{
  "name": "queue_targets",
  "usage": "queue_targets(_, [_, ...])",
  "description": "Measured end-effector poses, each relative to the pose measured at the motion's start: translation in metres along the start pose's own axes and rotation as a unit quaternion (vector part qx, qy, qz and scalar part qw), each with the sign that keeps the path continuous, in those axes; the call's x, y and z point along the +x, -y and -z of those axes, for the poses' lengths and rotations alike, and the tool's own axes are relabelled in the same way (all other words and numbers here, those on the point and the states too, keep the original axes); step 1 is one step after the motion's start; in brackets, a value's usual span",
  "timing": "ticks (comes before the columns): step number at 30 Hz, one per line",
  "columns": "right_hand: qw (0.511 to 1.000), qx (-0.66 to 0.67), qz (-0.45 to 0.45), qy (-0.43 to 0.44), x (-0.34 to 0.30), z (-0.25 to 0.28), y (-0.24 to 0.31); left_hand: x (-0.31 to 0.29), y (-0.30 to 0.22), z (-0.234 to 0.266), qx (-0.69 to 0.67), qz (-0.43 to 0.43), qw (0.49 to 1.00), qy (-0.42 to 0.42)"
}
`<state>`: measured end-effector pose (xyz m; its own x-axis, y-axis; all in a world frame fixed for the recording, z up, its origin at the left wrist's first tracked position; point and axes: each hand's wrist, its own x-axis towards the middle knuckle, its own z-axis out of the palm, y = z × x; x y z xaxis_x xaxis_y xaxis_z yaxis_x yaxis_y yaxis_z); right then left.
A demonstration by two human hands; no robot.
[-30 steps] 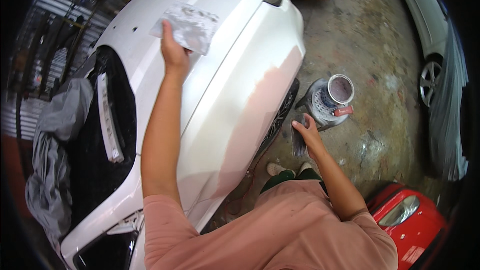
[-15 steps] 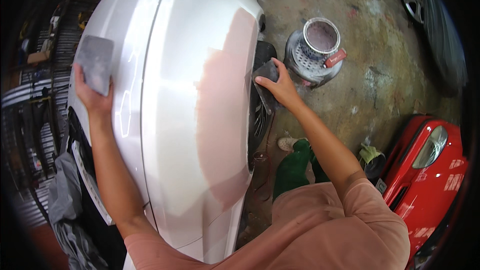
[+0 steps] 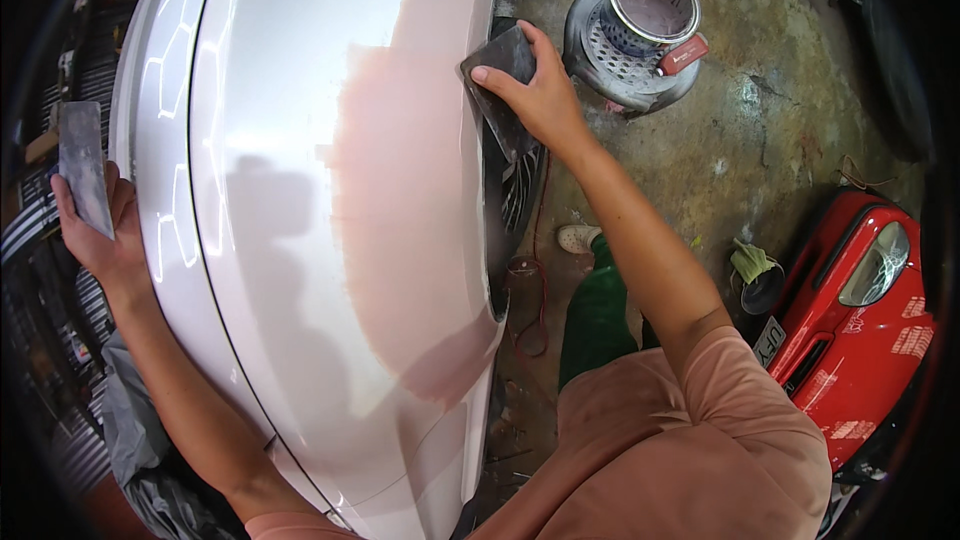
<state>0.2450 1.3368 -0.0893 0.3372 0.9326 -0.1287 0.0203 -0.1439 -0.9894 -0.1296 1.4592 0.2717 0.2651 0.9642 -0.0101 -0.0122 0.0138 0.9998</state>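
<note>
My left hand (image 3: 105, 240) is closed around a flat grey rectangular plate (image 3: 86, 155), smudged with pale residue, held upright beyond the far-left side of the white car body (image 3: 270, 70). A dark, thin rectangular spreader (image 3: 512, 52) is gripped in my right hand (image 3: 548, 105), with the thumb on its face. It is at the wheel-arch edge of the fender, overlapping the edge of a matte pinkish patch (image 3: 410, 170). Whether it touches the patch I cannot tell. That patch spreads over much of the fender's right side, with ragged borders on its left.
On the floor to the right, an open can of pinkish-grey paste (image 3: 652, 2) stands on a perforated round stool (image 3: 625, 70), beside a small red packet (image 3: 683, 56). A red car bumper (image 3: 845, 320) lies lower right, near a dark bucket with a green cloth (image 3: 750, 262).
The view has shifted, so the car sits higher and further left. My left hand has moved left off the car's outline, its plate turned more edge-on. My right hand stays by the wheel arch.
</note>
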Motion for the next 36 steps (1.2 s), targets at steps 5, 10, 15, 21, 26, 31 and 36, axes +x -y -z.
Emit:
queue_targets(5, [1.000, -0.014, 0.009, 0.006, -0.002, 0.000, 0.004, 0.000, -0.002, 0.003, -0.008, 0.025, 0.999, 0.036])
queue_targets(10, [0.999, -0.032, 0.021, 0.010, -0.013, -0.001, 0.006, 0.001, -0.005, 0.012, -0.013, 0.049, 0.996, 0.070])
queue_targets(15, [0.998, -0.044, 0.040, 0.000, -0.024, 0.000, 0.010, -0.001, -0.004, -0.006, 0.052, 0.035, 0.998, -0.022])
queue_targets(21, [0.996, -0.070, 0.057, 0.001, -0.029, 0.002, 0.013, -0.003, -0.005, -0.007, 0.076, 0.033, 0.995, -0.060])
queue_targets(26, [0.995, -0.073, 0.060, 0.007, -0.033, 0.002, 0.015, -0.002, 0.001, -0.009, 0.088, 0.007, 0.987, -0.133])
queue_targets(31, [0.996, -0.068, 0.052, 0.019, -0.033, 0.002, 0.014, 0.001, -0.006, 0.013, 0.043, 0.035, 0.998, -0.025])
queue_targets(36, [0.995, -0.072, 0.068, 0.013, -0.035, 0.001, 0.013, -0.001, -0.004, -0.004, 0.059, 0.027, 0.997, -0.046])
